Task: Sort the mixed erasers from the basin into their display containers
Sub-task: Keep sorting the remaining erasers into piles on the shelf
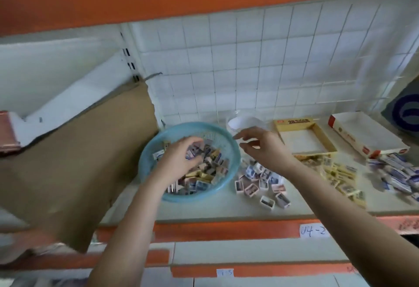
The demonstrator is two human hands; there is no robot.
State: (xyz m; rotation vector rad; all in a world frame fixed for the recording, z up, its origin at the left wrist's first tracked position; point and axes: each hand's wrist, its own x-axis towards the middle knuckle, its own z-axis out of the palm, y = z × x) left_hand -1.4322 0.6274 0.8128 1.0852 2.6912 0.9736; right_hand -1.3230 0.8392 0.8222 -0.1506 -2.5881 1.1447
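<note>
sort roughly half done, i judged.
basin [181,130] at 9 o'clock held many erasers [210,168]; left hand [179,157] curled round some, right hand [263,148] slack, empty; sorted piles [260,180] at 3 o'clock, yellow box [324,137] unfilled.

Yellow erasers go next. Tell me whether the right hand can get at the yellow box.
Probably yes: the right hand hovers just left of the yellow box, its top open, nothing between them.
</note>
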